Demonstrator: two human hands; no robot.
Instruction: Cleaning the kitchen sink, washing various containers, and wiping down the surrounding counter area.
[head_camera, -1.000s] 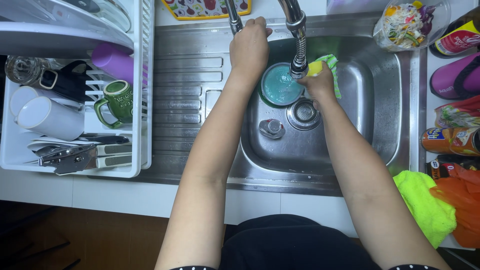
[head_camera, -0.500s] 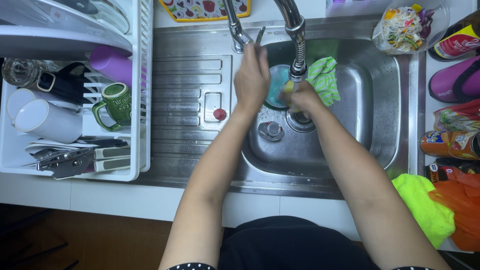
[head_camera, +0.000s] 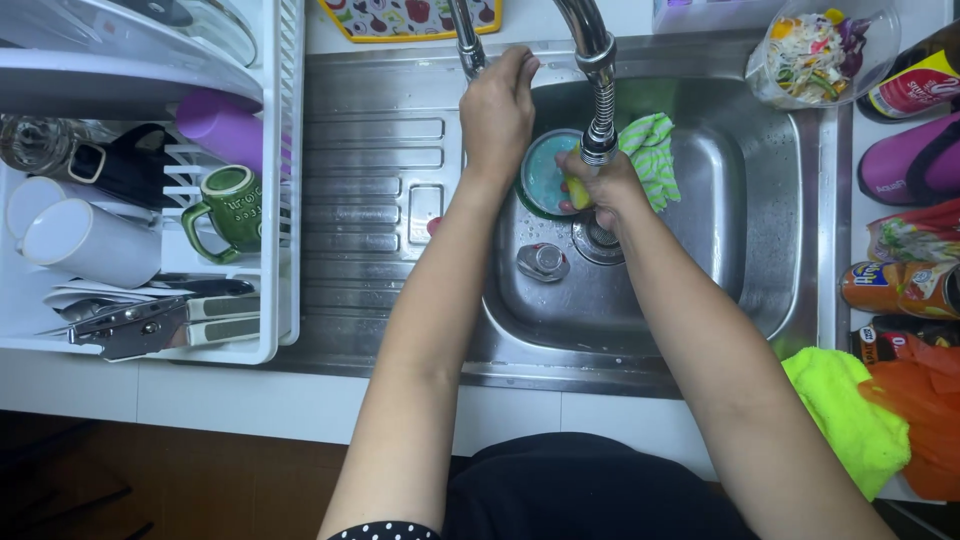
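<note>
- The person's left hand (head_camera: 497, 112) is up at the back of the sink (head_camera: 760, 290). Its fingers are curled shut around the tap handle (head_camera: 463, 45).
- The right hand (head_camera: 603, 190) is in the sink, right under the spout of the bendy tap (head_camera: 597, 95). It is closed around a small yellow thing (head_camera: 577, 191). Only a bit of that thing shows, so what it is cannot be told.
- A round teal lid (head_camera: 545, 172) stands tipped up in the sink, between the two hands. The right hand's fingers touch its edge.
- A green and white cloth (head_camera: 652, 155) lies in the sink just beside the right hand, at the back.
- The drain (head_camera: 597, 238) is under the right hand. A metal plug (head_camera: 542, 262) lies near it on the sink floor.
- On the left stands a white dish rack (head_camera: 285, 200). It holds a green mug (head_camera: 232, 208), a purple cup (head_camera: 218, 128), white cups (head_camera: 85, 240) and some knives (head_camera: 150, 322).
- On the right counter are a bowl of salad (head_camera: 812, 50) and a bright yellow cloth (head_camera: 850, 420).
</note>
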